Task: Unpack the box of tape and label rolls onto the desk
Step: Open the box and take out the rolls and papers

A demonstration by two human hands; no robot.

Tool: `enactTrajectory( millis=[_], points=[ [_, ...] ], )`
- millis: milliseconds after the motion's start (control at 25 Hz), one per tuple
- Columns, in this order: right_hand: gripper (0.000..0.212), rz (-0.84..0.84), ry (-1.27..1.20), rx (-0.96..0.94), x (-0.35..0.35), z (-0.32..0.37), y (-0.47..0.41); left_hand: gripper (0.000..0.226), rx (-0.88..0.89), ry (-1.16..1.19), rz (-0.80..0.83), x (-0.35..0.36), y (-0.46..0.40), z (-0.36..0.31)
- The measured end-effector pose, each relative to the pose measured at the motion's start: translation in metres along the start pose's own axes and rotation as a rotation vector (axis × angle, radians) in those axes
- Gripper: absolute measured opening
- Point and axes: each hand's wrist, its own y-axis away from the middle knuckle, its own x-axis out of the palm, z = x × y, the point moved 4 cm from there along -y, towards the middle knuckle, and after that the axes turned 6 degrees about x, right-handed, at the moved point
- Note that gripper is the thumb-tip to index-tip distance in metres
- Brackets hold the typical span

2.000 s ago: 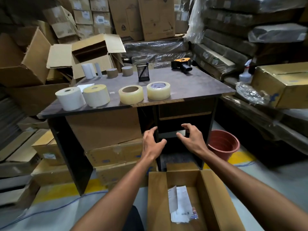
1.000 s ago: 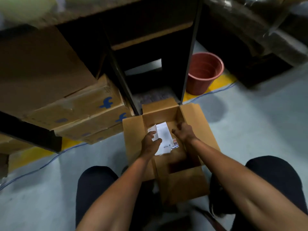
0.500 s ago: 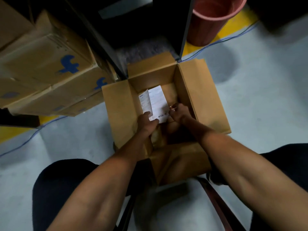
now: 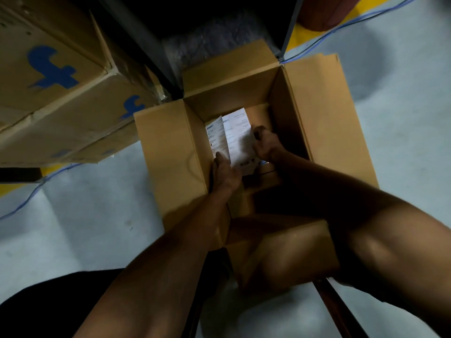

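Note:
An open cardboard box (image 4: 168, 152) stands on the floor below me with its flaps spread out. Inside it lies a folded white printed paper (image 4: 234, 137). Both my arms reach down into the box. My left hand (image 4: 225, 170) touches the paper's lower left edge, and my right hand (image 4: 264, 143) has its fingers curled on the paper's right edge. No tape or label rolls show in the box; its bottom is partly hidden by my hands and in shadow. The desk top is out of view.
Stacked cardboard cartons (image 4: 63, 93) with blue logos sit at the left under the desk. A dark desk leg (image 4: 151, 45) stands just behind the box. A red bucket (image 4: 317, 13) and a blue cable (image 4: 341, 25) lie at the top right on the grey floor.
My view dropped from the desk top to the box on the floor. Both hands went down into the box and closed in on the white paper, which now sits slightly lifted between them.

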Motion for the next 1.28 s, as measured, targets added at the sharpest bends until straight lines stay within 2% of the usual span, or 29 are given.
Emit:
enactTrajectory(
  millis=[80,280,400,520,640,720,1040,1200,1280],
  points=[
    [0.081,-0.016,0.005,0.002,0.008,0.001,-0.011,0.077,0.008,-0.011,0.007,0.008,-0.009,0.003],
    [0.077,0.005,-0.076,0.03,0.028,-0.005,-0.027,0.062,0.103,-0.096,0.012,0.021,-0.023,0.007],
    [0.079,-0.086,-0.147,0.022,0.039,-0.018,-0.037,0.057,0.148,-0.118,0.025,0.027,-0.025,0.006],
    [0.063,-0.097,-0.182,0.044,0.039,-0.009,-0.03,0.059,0.147,-0.133,0.05,0.032,-0.029,0.004],
    [0.052,-0.102,-0.193,-0.021,0.043,-0.005,-0.032,0.063,0.144,-0.127,0.081,0.036,-0.032,0.006],
    [0.052,-0.092,-0.22,-0.033,0.046,-0.005,-0.033,0.065,0.153,-0.175,0.112,0.039,-0.034,0.008],
    [0.059,-0.06,-0.279,0.118,0.048,-0.007,-0.05,0.054,0.142,-0.182,0.119,0.044,-0.037,0.017],
    [0.065,-0.049,-0.285,0.101,0.053,-0.003,-0.051,0.057,0.145,-0.166,0.141,0.047,-0.03,0.018],
    [0.057,-0.034,-0.322,0.123,0.055,-0.004,-0.052,0.058,0.163,-0.13,0.144,0.046,-0.029,0.015]
  ],
)
